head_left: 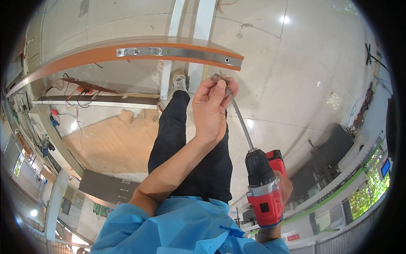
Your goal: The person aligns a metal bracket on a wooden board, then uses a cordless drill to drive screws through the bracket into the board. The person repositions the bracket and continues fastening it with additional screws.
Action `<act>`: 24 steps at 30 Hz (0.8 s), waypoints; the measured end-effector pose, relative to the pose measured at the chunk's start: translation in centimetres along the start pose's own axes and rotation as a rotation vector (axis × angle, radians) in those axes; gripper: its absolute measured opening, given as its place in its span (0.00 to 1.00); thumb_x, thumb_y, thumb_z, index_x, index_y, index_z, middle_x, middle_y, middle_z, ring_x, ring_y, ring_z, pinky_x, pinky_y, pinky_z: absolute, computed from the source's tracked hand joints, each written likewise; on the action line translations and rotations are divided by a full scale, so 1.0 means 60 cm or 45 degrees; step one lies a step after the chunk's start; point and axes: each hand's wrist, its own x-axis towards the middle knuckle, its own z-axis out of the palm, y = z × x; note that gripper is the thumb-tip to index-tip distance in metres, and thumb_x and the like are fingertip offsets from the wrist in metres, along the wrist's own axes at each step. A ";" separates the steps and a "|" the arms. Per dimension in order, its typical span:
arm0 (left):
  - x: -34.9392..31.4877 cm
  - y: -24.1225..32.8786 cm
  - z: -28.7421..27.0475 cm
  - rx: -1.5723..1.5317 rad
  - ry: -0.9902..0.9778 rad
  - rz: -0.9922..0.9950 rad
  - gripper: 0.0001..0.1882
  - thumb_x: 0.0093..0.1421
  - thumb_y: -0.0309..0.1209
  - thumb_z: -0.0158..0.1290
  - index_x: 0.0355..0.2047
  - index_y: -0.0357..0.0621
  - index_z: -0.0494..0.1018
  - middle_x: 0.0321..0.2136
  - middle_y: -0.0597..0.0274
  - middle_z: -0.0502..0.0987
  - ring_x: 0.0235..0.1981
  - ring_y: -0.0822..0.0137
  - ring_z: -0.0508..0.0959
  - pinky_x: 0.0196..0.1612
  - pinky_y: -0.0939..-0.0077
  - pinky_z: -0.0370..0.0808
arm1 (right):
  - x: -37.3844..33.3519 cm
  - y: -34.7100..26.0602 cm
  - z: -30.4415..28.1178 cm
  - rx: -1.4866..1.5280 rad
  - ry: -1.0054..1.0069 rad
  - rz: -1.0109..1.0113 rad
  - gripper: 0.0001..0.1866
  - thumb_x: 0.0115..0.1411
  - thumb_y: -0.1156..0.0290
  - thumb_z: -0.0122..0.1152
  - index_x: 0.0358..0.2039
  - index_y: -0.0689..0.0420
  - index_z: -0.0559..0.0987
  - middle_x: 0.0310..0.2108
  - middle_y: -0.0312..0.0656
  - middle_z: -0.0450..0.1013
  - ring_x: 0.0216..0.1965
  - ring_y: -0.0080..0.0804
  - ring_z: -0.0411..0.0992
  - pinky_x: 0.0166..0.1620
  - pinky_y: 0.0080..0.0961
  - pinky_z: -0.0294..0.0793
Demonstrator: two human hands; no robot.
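Note:
My left hand point(210, 112) is raised in front of me, its thumb and fingers pinching a small brownish metal plate point(218, 78). My right hand point(286, 186) is wrapped round the grip of a red and black cordless drill point(264, 188), mostly hidden behind its body. A long grey driver bit point(240, 116) runs from the chuck up to my left fingertips. Whether its tip touches the plate or a screw there, I cannot tell. Just beyond the left hand lies an orange-edged panel point(97, 56), with a metal strip and latch fitting point(141, 51) along its edge.
Pale metal beams point(202, 29) pass beneath the panel. To the left, cables and a tool with orange parts point(84, 90) lie near a long dark-topped bar point(122, 100) and a tan board point(114, 139). A dark bench-like object point(321, 150) stands at right on the tiled floor point(292, 80).

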 end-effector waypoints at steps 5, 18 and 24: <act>0.000 -0.010 0.029 -0.097 0.000 -0.009 0.08 0.72 0.30 0.53 0.48 0.41 0.74 0.50 0.53 0.79 0.49 0.63 0.82 0.57 0.66 0.78 | 0.019 -0.034 -0.028 -0.085 0.045 0.009 0.20 0.45 0.73 0.71 0.41 0.64 0.83 0.24 0.41 0.76 0.25 0.32 0.77 0.30 0.28 0.76; 0.026 -0.026 0.044 -0.318 0.143 -0.159 0.09 0.71 0.30 0.54 0.48 0.42 0.72 0.49 0.54 0.80 0.51 0.61 0.82 0.59 0.65 0.77 | 0.032 -0.051 -0.075 -0.486 0.163 -0.022 0.21 0.52 0.64 0.76 0.46 0.57 0.82 0.34 0.38 0.80 0.32 0.32 0.79 0.35 0.31 0.78; 0.028 -0.032 0.053 -0.385 0.148 -0.161 0.11 0.71 0.29 0.54 0.51 0.43 0.70 0.50 0.54 0.80 0.53 0.59 0.81 0.61 0.64 0.76 | 0.059 -0.101 -0.102 -0.127 0.151 0.560 0.21 0.51 0.65 0.77 0.45 0.57 0.82 0.34 0.35 0.80 0.30 0.26 0.77 0.34 0.27 0.77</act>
